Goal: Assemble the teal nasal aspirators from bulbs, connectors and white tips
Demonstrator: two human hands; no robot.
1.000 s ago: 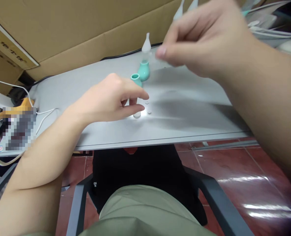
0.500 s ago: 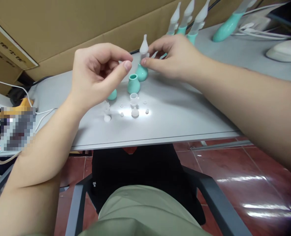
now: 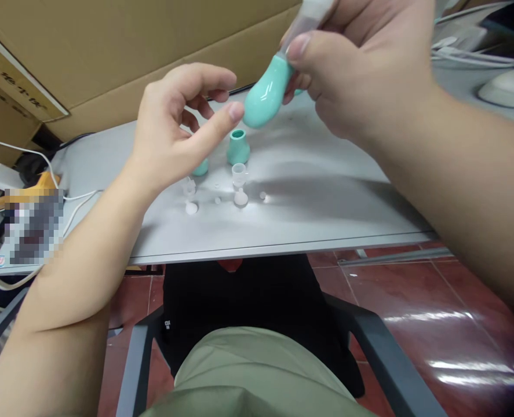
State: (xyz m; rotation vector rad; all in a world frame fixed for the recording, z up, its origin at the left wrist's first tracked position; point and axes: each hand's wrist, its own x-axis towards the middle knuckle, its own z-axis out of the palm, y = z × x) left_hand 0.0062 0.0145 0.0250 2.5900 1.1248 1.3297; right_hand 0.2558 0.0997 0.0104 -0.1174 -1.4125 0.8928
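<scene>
My right hand point(image 3: 352, 63) grips the clear neck of a teal bulb point(image 3: 265, 95), lifted above the table and tilted with its round end down to the left. Beside that end is my left hand point(image 3: 182, 116), thumb and fingers apart, holding nothing. Below, an open-necked teal bulb point(image 3: 238, 149) stands on the table. Another teal bulb point(image 3: 201, 168) is partly behind my left hand. A clear cup point(image 3: 239, 174) and a white round piece point(image 3: 240, 198) lie nearer the front edge, with a second clear piece point(image 3: 189, 186) and white disc point(image 3: 191, 208) to their left.
The grey table point(image 3: 174, 237) meets a cardboard wall point(image 3: 130, 46) at the back. A white mouse point(image 3: 509, 88) and white cables point(image 3: 469, 57) are at the right. On the left are an orange object point(image 3: 37, 188) and more white cables. Chair armrests flank my lap.
My right hand has closed on the bulb assembly, raised it off the table and brought it nearer the camera. My left hand has shifted slightly, its fingers spread wider.
</scene>
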